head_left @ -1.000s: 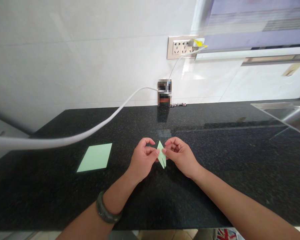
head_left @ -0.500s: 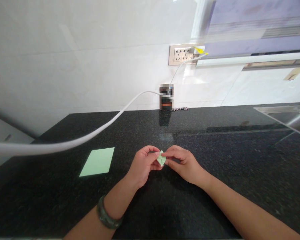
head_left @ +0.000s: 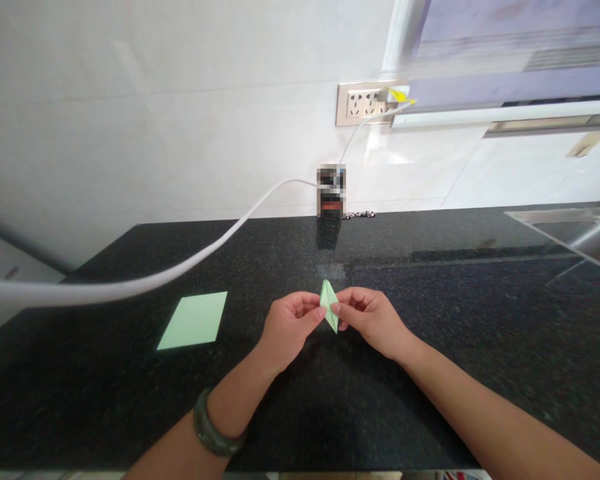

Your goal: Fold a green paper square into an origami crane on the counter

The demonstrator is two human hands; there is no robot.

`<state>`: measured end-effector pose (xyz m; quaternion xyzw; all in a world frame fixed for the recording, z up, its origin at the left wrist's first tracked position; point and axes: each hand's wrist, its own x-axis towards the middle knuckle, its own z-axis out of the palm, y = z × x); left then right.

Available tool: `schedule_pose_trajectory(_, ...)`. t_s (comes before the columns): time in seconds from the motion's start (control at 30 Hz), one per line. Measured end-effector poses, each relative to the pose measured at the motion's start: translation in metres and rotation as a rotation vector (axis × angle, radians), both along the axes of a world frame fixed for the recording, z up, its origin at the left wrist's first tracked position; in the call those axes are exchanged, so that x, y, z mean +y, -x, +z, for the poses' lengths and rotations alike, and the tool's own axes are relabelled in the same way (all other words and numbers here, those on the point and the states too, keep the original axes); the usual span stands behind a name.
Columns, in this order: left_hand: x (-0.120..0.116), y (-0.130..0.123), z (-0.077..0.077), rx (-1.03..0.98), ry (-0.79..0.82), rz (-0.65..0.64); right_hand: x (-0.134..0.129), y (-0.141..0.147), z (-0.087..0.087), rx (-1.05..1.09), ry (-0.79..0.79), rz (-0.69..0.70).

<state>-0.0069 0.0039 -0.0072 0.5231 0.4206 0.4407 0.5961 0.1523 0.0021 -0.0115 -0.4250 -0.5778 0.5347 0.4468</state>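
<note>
A small piece of folded light green paper (head_left: 329, 295), narrow and diamond-shaped with a crease down its middle, is held between both hands over the counter. My left hand (head_left: 293, 325) pinches its left edge, thumb in front and fingers behind. On the opposite edge, my right hand (head_left: 373, 317) grips it the same way, thumb on the front face. A flat sheet of light green paper (head_left: 194, 321) lies on the counter to the left, apart from both hands. A dark green bangle (head_left: 214, 427) circles my left wrist.
The black speckled countertop (head_left: 430, 400) meets a white tiled wall. A blurred-out upright device (head_left: 331, 192) stands against the wall, with a white cable (head_left: 220, 247) arching left. A wall socket (head_left: 363, 104) is above it. A metal sink (head_left: 580, 233) is at the far right.
The folded paper has gone from a compact, bunched shape to a longer upright diamond. My right thumb has moved onto its front face. The view has shifted slightly.
</note>
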Motion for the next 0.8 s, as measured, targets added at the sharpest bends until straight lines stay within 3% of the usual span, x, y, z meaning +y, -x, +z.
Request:
schedule_pose_trajectory(0.1,-0.0006,-0.0013,0.0005,-0.026,0.015,0.008,-0.0003,0.0009,-0.0015,0.027,-0.01,0.015)
schedule_pose_trajectory(0.2,-0.0013,-0.0022,0.0012,-0.012,0.01,0.025,-0.0012,0.0027,-0.0047,0.035,-0.102,-0.063)
schedule_pose_trajectory(0.33,-0.0017,-0.0019,-0.0008,0.026,-0.023,0.022,-0.0041,0.005,-0.0065,-0.126,-0.206,-0.15)
schedule_pose_trajectory(0.53,-0.0018,-0.0018,-0.0039,0.051,-0.065,0.008,-0.0058,0.0058,-0.0045,-0.165,-0.207,-0.175)
schedule_pose_trajectory(0.8,-0.0015,-0.0023,0.0018,-0.006,0.008,-0.013,-0.0046,0.0044,-0.0072,-0.131,-0.22,-0.171)
